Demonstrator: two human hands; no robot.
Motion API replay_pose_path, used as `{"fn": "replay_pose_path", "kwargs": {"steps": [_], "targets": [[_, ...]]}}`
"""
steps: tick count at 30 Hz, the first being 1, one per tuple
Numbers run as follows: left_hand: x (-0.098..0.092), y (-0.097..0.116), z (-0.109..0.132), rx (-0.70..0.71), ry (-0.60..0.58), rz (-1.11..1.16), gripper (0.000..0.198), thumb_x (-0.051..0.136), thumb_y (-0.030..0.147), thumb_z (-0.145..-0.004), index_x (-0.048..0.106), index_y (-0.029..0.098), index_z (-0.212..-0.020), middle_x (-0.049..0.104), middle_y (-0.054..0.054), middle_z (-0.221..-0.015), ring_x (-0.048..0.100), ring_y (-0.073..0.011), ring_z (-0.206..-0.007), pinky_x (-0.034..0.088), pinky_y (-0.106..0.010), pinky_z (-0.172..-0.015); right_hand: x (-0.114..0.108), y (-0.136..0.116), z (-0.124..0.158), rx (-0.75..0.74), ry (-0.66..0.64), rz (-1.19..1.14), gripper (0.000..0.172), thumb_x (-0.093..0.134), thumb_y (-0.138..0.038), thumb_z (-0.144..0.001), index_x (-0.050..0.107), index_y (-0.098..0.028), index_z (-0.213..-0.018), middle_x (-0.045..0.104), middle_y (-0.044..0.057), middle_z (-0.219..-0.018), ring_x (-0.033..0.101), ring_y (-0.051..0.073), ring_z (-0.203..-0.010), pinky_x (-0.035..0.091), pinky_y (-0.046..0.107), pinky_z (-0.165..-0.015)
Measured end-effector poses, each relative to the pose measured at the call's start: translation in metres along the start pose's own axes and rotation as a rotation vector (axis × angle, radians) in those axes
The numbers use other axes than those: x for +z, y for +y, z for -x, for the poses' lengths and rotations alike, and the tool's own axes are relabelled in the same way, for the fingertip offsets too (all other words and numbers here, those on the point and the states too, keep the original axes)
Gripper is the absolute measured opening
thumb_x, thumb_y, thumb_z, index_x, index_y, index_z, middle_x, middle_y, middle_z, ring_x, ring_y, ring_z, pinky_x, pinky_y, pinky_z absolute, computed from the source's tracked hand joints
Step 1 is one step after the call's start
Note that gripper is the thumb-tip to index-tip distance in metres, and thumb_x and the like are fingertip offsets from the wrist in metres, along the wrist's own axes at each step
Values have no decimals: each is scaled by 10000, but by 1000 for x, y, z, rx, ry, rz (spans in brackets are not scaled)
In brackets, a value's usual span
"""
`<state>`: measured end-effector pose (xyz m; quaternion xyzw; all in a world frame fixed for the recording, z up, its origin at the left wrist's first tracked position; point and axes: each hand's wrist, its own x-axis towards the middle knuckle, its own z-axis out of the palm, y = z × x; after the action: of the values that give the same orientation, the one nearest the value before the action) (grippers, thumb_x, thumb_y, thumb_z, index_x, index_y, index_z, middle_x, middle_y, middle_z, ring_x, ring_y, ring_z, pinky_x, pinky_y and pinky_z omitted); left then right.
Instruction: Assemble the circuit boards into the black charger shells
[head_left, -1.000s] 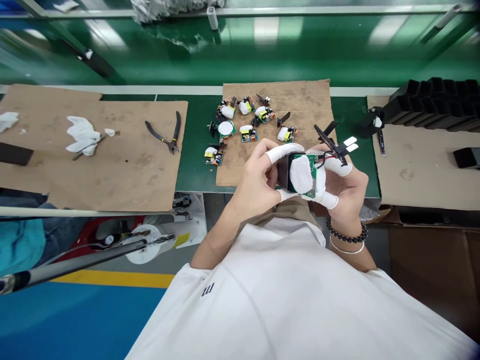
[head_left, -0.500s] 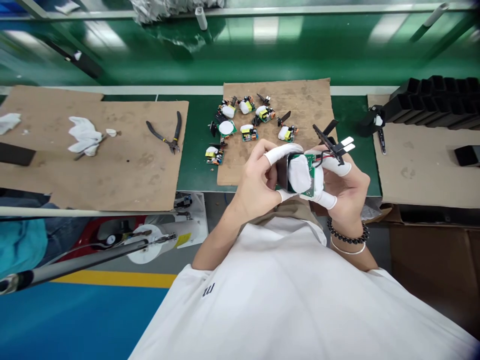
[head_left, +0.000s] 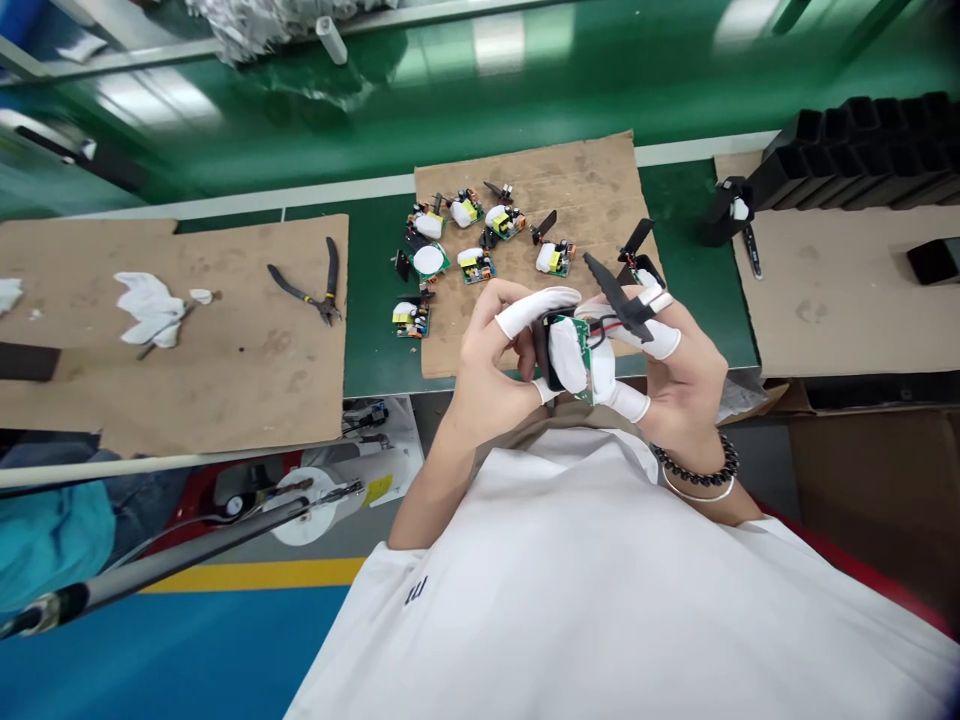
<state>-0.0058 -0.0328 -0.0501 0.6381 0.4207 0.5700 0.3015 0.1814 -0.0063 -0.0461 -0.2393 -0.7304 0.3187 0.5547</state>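
Observation:
Both my hands hold one small assembly at the bench's front edge. My left hand (head_left: 491,365) is closed on a black housing (head_left: 541,345), thumb and forefinger in white finger cots. My right hand (head_left: 679,375) is closed on a green circuit board with a white pad (head_left: 571,355) set against that housing. Red and black wires lead from the board to black prongs (head_left: 619,300) that stick up over my right fingers. Several similar green boards (head_left: 465,245) lie loose on a cardboard sheet (head_left: 592,190) just beyond my hands.
Pliers (head_left: 315,285) and white cloth (head_left: 150,305) lie on a second cardboard sheet (head_left: 187,370) at the left. Black housings (head_left: 862,150) are stacked at the far right on a third cardboard sheet (head_left: 840,300). A green belt (head_left: 450,110) runs behind.
My hands and the assembly have shifted slightly left and the board has turned more edge-on. The head camera has tilted, so the bench appears rotated.

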Motion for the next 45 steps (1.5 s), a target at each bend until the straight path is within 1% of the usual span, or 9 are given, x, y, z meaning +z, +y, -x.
{"fn": "replay_pose_path", "kwargs": {"steps": [5, 11, 14, 20, 25, 30, 36, 40, 45], "targets": [[4, -9, 4, -52, 5, 34, 616, 956, 354, -674, 731, 307, -1246, 559, -22, -1018, 545, -91, -703, 436, -199, -538, -3, 3, -1, -26, -67, 120, 406, 826, -373, -857, 728, -288, -1242, 721, 93, -1267, 712, 296, -1135, 596, 495, -1003], [16, -62, 20, -514, -2, 250, 827, 1022, 468, -455, 715, 200, -1174, 672, -42, -1064, 642, -135, -780, 566, -247, -668, -9, 23, 0, 306, -347, 212, 616, 866, -434, -800, 665, -251, -1354, 592, 144, -1493, 577, 346, -1410, 516, 532, -1157], [17, -78, 28, -646, -22, 340, 858, 1027, 493, -386, 708, 166, -1113, 714, -58, -1023, 672, -190, -858, 605, -310, -739, -18, 25, -2, 453, -287, 182, 680, 884, -436, -775, 618, -227, -1365, 541, 166, -1561, 527, 345, -1469, 556, 502, -1121], [14, -65, 34, -464, -7, 75, 731, 960, 262, -556, 710, 202, -1240, 638, -35, -1092, 570, -89, -711, 498, -207, -604, -6, 16, -10, 603, -136, 19, 412, 800, -400, -854, 711, -225, -1216, 778, 80, -1230, 774, 254, -1090, 661, 379, -925], [18, -64, 30, -311, 51, -341, 623, 720, 8, -663, 719, 198, -1257, 565, -23, -1056, 435, -53, -635, 432, -203, -592, 15, 27, -18, 593, -49, 281, 301, 758, -369, -881, 799, -203, -1130, 821, 89, -1099, 798, 277, -987, 661, 432, -918], [6, -65, 24, -528, -151, 47, 707, 957, 238, -535, 729, 178, -1202, 629, -23, -1039, 504, -66, -618, 479, -228, -589, -13, 46, -33, 517, -435, -93, 547, 919, -361, -731, 774, -260, -1249, 687, 66, -1460, 599, 324, -1419, 477, 482, -1224], [-7, -54, 22, -734, -321, 418, 893, 1036, 340, -352, 731, 145, -1168, 732, -49, -1005, 669, -209, -884, 565, -328, -838, -18, 56, -23, 687, -302, -382, 511, 977, -401, -654, 768, -231, -1088, 812, 52, -1068, 789, 248, -956, 671, 401, -882], [2, -54, 24, -678, -158, 101, 812, 987, 258, -495, 710, 180, -1255, 601, 21, -914, 490, -73, -624, 461, -232, -619, -9, 41, -16, 640, -184, -143, 402, 929, -321, -703, 781, -225, -1065, 822, 37, -1008, 788, 225, -910, 669, 376, -869], [29, -66, 27, -469, 116, -300, 613, 845, 87, -628, 732, 217, -1216, 505, 37, -929, 405, -42, -573, 431, -213, -584, 7, 28, -8, 504, -106, 385, 158, 750, -236, -855, 839, -212, -983, 842, 78, -1007, 795, 270, -912, 652, 403, -850]]}}
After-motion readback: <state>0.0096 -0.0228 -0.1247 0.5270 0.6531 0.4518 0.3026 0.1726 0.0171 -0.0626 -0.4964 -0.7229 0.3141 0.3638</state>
